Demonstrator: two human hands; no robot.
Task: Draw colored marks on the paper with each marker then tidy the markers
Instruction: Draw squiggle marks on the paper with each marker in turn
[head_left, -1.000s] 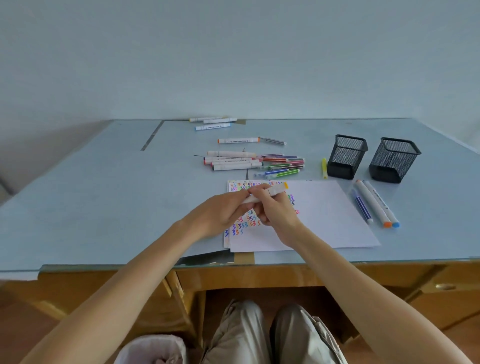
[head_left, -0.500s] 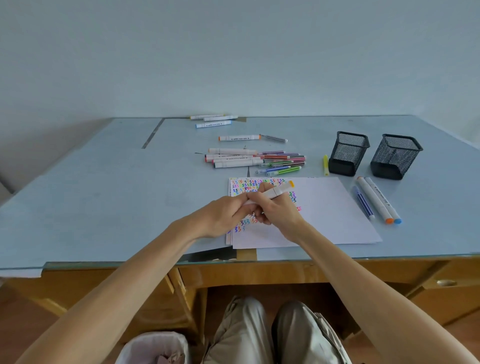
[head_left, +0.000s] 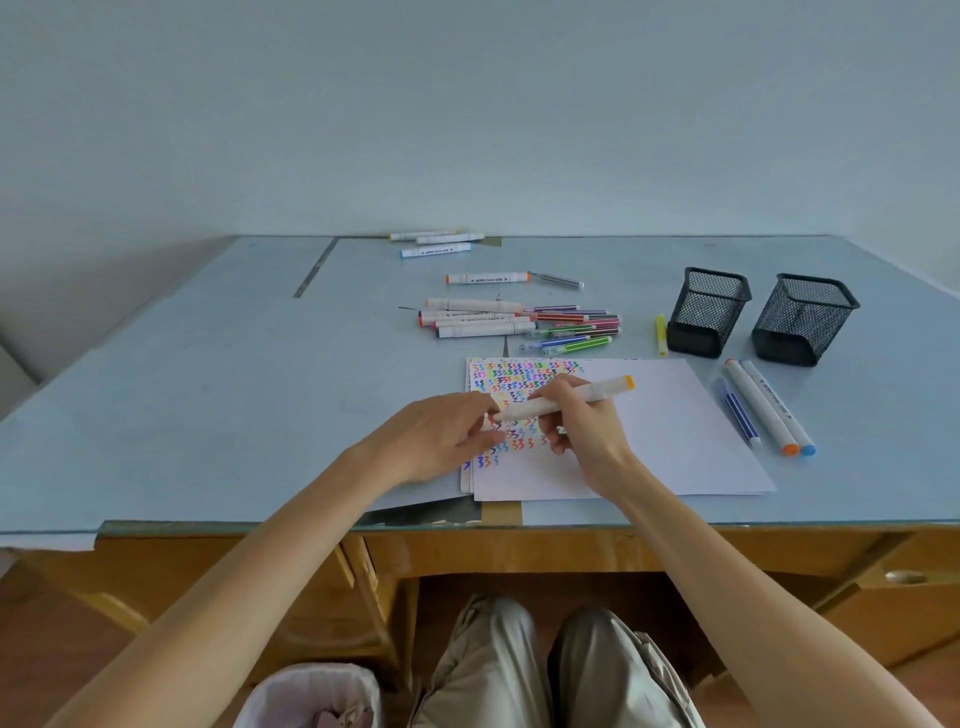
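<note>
My right hand (head_left: 582, 431) grips a white marker (head_left: 587, 395) with a yellow-orange end cap. It holds it tilted just above the paper (head_left: 675, 431), the coloured end pointing up and right. My left hand (head_left: 441, 436) is at the marker's near-left end, with thumb and fingertips curled around that tip. Rows of small coloured squiggles (head_left: 519, 379) fill the sheet's upper left. Three markers (head_left: 763, 405) lie to the right of the paper. A pile of white and thin coloured markers (head_left: 519, 322) lies beyond it.
Two black mesh pen cups (head_left: 709, 312) (head_left: 802, 317) stand empty at the back right, with a yellow marker (head_left: 661, 335) beside the left one. More white markers (head_left: 436, 244) lie near the far edge. A bin (head_left: 311, 696) sits under the desk by my knees.
My hands were pressed together on the marker. Now they have drawn slightly apart, and the marker's yellow-orange end has swung out to the right.
</note>
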